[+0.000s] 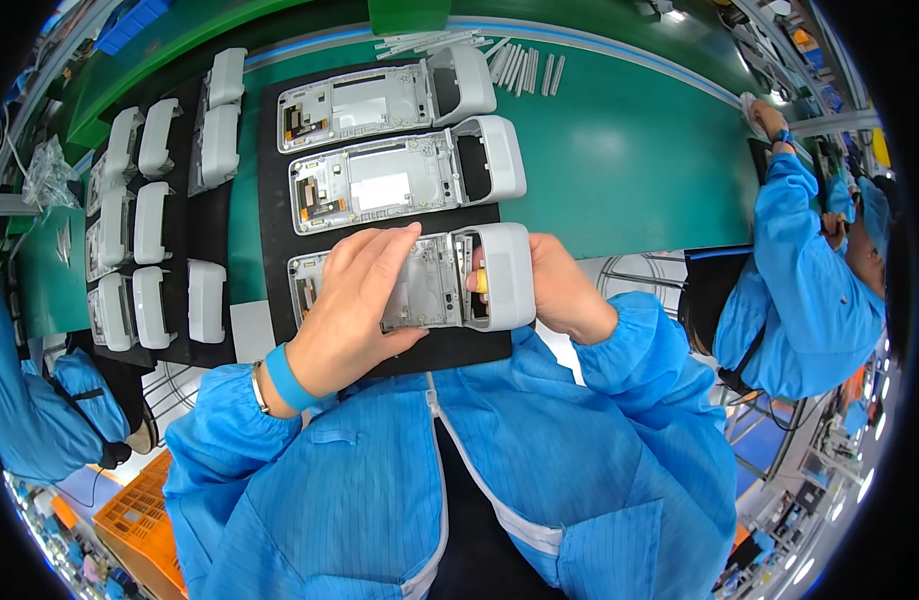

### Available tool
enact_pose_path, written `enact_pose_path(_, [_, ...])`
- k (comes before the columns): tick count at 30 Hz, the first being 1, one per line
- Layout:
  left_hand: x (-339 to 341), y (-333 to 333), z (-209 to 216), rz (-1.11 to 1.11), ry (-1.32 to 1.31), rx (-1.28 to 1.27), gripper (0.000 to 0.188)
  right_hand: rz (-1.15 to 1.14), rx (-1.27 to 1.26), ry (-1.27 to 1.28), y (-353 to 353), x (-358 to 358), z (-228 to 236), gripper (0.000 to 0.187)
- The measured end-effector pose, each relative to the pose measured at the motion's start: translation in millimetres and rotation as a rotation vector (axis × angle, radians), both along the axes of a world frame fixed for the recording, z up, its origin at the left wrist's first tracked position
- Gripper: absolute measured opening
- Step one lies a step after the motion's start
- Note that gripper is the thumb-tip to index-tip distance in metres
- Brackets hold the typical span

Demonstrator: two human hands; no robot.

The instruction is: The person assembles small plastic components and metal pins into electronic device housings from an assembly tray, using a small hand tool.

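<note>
Right in front of me lies a grey handheld-device housing [419, 295] with a light end cover [507, 275] at its right end. My left hand [344, 315] spans the housing, fingers at its far edge and thumb at its near edge. From the right, my right hand [564, 290] curls around the end cover. Some of its fingertips show inside the cover's opening, beside a small yellow piece [482, 281] that I cannot make out. Two similar housings, a middle one [374, 180] and a far one [354, 105], rest beyond on the black mat [277, 205].
Several light covers [155, 222] and housings stand on black mats at the left. Thin white strips [519, 68] lie at the back of the green table [629, 150]. A crumpled clear bag [51, 175] is far left. Co-workers in blue sit on both sides; an orange crate [139, 520] is below left.
</note>
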State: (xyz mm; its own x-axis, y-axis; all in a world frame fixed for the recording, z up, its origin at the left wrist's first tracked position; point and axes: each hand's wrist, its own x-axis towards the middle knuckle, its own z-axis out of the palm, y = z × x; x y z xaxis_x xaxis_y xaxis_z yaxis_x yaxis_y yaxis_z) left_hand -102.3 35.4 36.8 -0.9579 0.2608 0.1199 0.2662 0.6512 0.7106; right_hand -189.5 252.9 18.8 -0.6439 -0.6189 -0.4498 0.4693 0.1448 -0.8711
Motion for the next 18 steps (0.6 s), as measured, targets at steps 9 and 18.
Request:
enact_pose_path(9, [0.4,-2.0,-1.5,-0.005,0.014,-0.001,0.098,-0.083,0.002,0.036,-8.5,2.5,5.8,0.023])
enact_pose_path(18, [-1.3,1.2,-1.9,-0.013,0.000,-0.036,0.097,-0.036,0.030,0.073,-1.5,-0.6,1.4,0.028])
